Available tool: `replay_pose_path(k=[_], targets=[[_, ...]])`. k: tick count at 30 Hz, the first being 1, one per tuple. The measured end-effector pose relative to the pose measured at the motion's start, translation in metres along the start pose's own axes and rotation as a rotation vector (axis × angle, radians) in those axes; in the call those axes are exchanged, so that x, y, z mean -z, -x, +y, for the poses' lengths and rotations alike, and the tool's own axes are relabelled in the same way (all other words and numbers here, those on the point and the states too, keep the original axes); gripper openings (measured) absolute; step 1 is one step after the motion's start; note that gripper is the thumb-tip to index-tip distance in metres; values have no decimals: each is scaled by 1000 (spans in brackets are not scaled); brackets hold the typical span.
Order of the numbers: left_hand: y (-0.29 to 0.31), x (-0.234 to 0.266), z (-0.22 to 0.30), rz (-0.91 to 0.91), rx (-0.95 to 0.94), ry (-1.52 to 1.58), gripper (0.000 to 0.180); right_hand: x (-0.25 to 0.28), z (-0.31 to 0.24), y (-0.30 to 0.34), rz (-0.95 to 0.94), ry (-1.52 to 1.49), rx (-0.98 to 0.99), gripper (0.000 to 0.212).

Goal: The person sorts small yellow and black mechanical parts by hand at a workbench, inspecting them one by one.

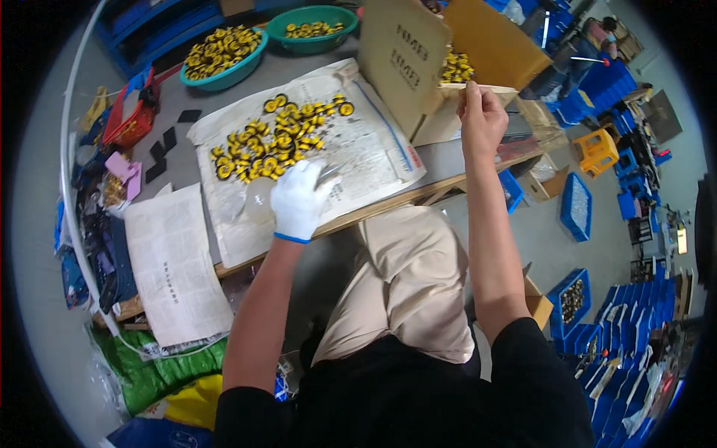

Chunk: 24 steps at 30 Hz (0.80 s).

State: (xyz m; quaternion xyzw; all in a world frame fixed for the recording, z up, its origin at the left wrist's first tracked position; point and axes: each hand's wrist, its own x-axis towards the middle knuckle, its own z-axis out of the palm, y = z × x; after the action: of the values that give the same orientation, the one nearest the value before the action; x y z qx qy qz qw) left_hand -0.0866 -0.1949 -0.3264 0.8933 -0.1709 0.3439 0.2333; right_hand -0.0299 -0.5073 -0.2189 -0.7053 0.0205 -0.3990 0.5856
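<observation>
Many small yellow-and-black wheel-shaped parts lie in a loose pile on a pale paper sheet on the table. My left hand, in a white glove with a blue cuff, is at the pile's near edge. Its fingers are bent round a small greyish, shiny thing that I cannot make out. A translucent plastic piece lies beside the glove. My bare right hand is raised at the near side of an open cardboard carton, its closed fingers at the edge of a flap. More yellow-and-black parts show inside the carton.
Two green basins with the same parts stand at the far edge. Left are a red basket, black flat pieces and a printed paper sheet. Blue crates and a yellow stool stand on the floor right.
</observation>
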Motion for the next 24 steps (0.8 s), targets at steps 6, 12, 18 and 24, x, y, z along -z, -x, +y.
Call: replay_pose_path(k=[6,12,18,24], targets=[[1,3,-2,-17,29,41,33,-65,11,63,-510,104,-9,16],[2,4,-3,62,86,145,35,-119,44,104,-838,397,183,14],[-2,4,-1,49,92,193,36,-139,52,119,-752,529,210,9],[0,5,-1,83,59,131,36,-108,42,109,-682,526,244,10]])
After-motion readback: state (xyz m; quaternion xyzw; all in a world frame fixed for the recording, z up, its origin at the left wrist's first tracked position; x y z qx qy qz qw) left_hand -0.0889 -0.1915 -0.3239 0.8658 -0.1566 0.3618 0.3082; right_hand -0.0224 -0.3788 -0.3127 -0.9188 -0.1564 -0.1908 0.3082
